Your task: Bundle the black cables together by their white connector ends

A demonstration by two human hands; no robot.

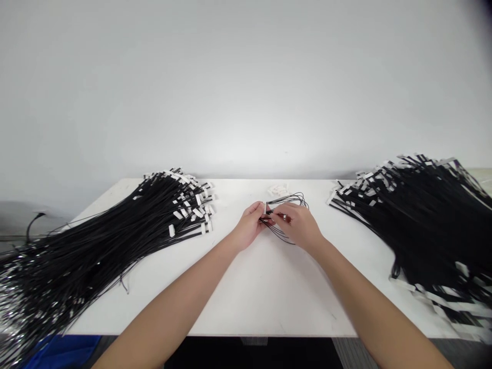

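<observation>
Over the middle of the white table, my left hand (251,223) grips a small white connector (265,207) between thumb and fingers. Thin black wires (284,234) run from it and loop out to the right, some under and some behind my right hand. My right hand (295,222) pinches at the wires close to the connector, its fingers pressed together. A wire seems to be in that pinch, though the fingertips partly hide it. Just beyond my hands lies a small pile of white connectors (278,190).
A large bundle of black cables (126,225) with white connectors covers the table's left side and hangs over its edge. Another thick cable bundle (430,220) lies on the right. Behind the table (246,292) stands a pale wall (246,92). Blue material (63,351) shows below left.
</observation>
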